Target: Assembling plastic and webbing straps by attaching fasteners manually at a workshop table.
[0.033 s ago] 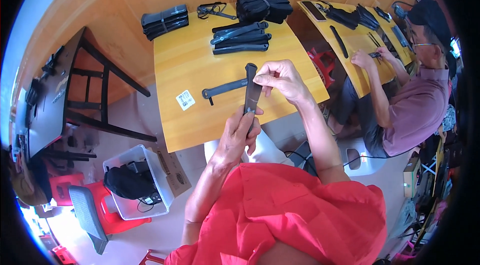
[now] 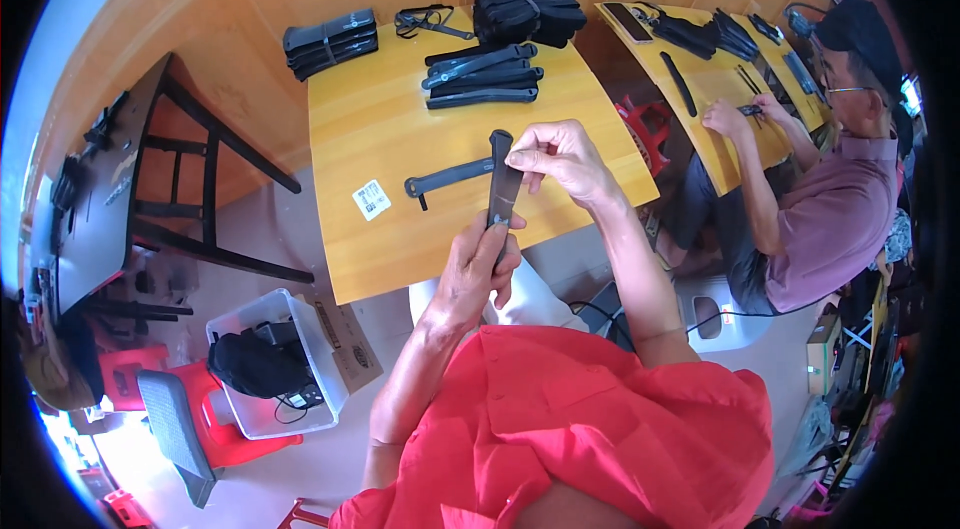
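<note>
My left hand [image 2: 472,267] is closed round the lower end of a dark, flat strap [image 2: 503,185], which stands nearly upright over the yellow table [image 2: 345,249]. At the strap's right edge, near its upper end, the thumb and fingertips of my right hand [image 2: 566,163] are pinched together. Behind it on the table lies a second black strap [image 2: 450,177] with a rounded, holed end; the held strap covers part of it. A white printed label [image 2: 371,200] lies to its left. Farther back is a pile of similar straps [image 2: 482,79].
Bundled black straps [image 2: 332,41] and a larger bundle [image 2: 525,9] sit at the table's far edge. On the right, a co-worker [image 2: 835,179] handles a small dark item at another table. A clear bin [image 2: 325,369] and red stool [image 2: 215,419] stand at lower left.
</note>
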A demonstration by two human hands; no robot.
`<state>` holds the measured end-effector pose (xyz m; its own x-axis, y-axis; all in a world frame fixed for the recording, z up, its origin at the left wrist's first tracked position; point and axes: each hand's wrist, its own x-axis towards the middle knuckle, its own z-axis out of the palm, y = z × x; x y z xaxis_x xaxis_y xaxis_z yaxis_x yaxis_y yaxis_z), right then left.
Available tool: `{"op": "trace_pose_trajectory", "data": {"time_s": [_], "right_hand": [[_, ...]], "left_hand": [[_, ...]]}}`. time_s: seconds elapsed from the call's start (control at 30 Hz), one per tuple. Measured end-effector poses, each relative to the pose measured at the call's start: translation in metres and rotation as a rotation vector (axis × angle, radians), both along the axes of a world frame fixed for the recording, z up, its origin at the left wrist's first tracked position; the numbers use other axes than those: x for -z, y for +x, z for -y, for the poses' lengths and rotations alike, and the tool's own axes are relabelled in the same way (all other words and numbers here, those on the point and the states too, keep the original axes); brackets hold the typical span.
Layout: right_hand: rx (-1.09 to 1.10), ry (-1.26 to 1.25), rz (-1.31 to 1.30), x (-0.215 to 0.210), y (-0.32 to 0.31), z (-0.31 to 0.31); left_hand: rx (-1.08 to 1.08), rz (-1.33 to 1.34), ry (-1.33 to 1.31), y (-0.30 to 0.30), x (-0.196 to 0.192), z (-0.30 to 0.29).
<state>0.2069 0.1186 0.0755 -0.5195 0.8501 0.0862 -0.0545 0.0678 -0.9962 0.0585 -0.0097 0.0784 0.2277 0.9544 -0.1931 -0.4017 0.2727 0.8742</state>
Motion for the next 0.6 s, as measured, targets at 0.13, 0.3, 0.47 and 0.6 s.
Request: {"op": "trace_pose_trajectory", "data": {"time_s": [0.13,0.3,0.47,0.6], "right_hand": [[-0.016,-0.048,0.031,0.012,-0.001,-0.006],[-0.019,-0.067,0.045,-0.007,-0.003,0.015],[-0.116,-0.151,-0.028,-0.006,-0.012,0.041],[-0.129,0.15,0.085,0.006,-0.02,0.053]], "left_hand": [[-0.025,0.017,-0.013,0.001,0.007,-0.002],[-0.018,0.062,-0.067,-0.004,0.003,0.006],[-0.158,0.162,-0.16,0.003,0.012,0.01],[-0.218,0.197,-0.174,0.004,0.016,0.008]]}}
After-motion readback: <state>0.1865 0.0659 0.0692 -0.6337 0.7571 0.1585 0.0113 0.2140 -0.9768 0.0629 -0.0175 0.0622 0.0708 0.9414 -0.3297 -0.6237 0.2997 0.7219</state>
